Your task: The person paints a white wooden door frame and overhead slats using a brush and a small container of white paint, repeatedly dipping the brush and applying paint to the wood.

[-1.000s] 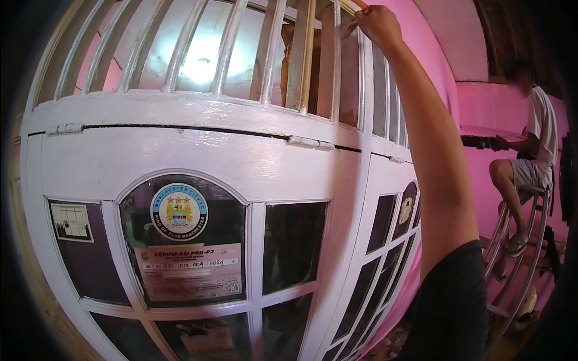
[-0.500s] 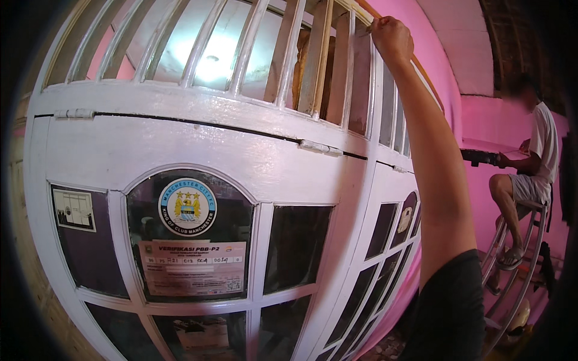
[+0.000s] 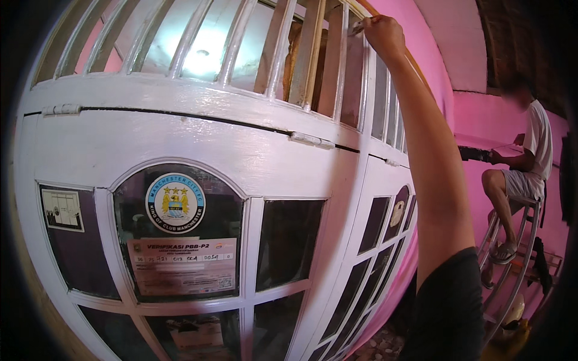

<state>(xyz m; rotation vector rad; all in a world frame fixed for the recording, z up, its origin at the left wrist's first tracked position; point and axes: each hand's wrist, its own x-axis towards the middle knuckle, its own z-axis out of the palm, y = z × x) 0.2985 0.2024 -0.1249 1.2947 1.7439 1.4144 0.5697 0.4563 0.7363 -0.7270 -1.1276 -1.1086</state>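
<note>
My right hand (image 3: pixel 386 40) is raised high at the top of the white slatted vent frame (image 3: pixel 223 96), its fingers closed on a small paintbrush (image 3: pixel 359 27). The brush head points left, at the upper end of the slats near the corner post; whether the bristles touch the wood I cannot tell. Some slats look glossy white, while a few beside the brush, such as the brownish slat (image 3: pixel 308 57), show a duller tan side. Most of the brush handle is hidden in my grip. My left hand is out of view.
Below the vent stands a white panelled door (image 3: pixel 325 240) with dark glass panes, a round sticker (image 3: pixel 175 203) and a pasted paper form (image 3: pixel 183 268). At right a person (image 3: pixel 533 144) sits on a metal ladder (image 3: pixel 525 265), holding a dark tray (image 3: pixel 475 154) before a pink wall (image 3: pixel 475 114).
My right hand has shifted slightly left and the paintbrush head now shows more clearly. The whole view has moved a little, so the door sits further left.
</note>
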